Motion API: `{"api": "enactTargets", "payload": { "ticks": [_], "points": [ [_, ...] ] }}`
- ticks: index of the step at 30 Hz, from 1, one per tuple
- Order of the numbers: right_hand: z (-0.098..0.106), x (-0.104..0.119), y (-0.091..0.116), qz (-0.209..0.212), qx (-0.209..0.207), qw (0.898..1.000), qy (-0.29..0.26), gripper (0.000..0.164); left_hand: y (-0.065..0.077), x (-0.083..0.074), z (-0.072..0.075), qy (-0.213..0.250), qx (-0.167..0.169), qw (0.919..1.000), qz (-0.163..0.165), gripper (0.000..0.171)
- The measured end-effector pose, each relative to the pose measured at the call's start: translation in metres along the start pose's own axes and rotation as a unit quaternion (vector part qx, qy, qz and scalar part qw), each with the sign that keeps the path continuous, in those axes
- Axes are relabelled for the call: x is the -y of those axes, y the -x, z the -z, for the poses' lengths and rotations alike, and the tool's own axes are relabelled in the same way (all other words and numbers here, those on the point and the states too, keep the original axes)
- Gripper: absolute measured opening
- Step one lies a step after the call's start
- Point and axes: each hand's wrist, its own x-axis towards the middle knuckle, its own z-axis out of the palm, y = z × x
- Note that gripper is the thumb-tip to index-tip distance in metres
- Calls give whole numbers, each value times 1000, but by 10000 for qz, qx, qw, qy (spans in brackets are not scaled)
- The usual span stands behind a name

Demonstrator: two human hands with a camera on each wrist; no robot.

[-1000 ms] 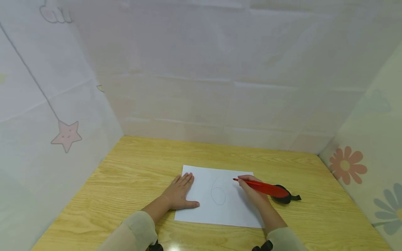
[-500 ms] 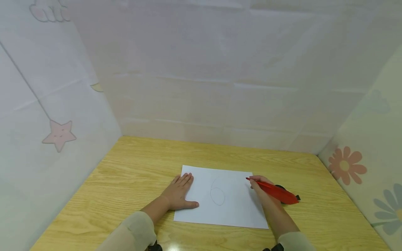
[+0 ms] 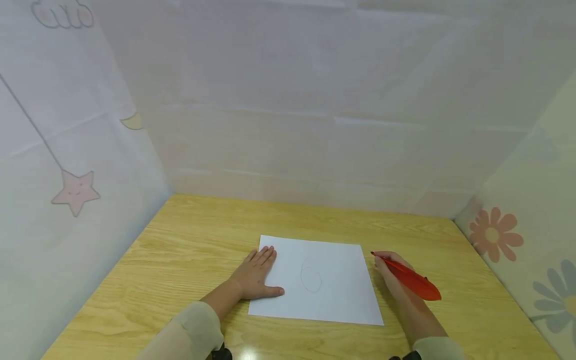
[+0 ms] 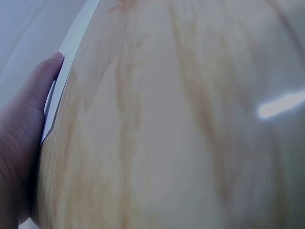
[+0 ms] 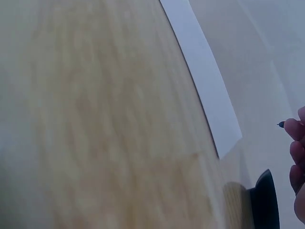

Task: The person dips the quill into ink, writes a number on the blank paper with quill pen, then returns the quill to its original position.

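Note:
A white sheet of paper (image 3: 344,287) lies on the wooden table, bearing a thin pencil-like figure 6 (image 3: 302,272). Spread flat over the paper's left edge is my left hand (image 3: 256,277), thumb out to the side; the left wrist view shows the thumb on the sheet (image 4: 76,36). Just past the paper's right edge, my right hand (image 3: 391,282) pinches a red feather pen (image 3: 414,282), its dark tip pointing up and left. In the right wrist view the pen tip (image 5: 280,124) pokes out beyond the fingertips, apart from the paper (image 5: 209,86).
A black rounded object (image 5: 268,200) stands on the table by the right hand; the head view mostly hides it behind the feather. The wooden table (image 3: 202,225) is bordered by pale cloth walls (image 3: 288,150) at the back and both sides.
The right hand has moved right with the feather pen, from over the paper to beyond its right edge, covering the black object. The left hand stays on the paper.

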Motion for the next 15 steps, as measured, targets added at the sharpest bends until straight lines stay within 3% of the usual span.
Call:
{"api": "enactTargets", "payload": {
  "ticks": [15],
  "points": [
    [30,-9,3,682,-318,9942,775,25,-1,0,0,-27,-17,10000,1,108]
  ]
}}
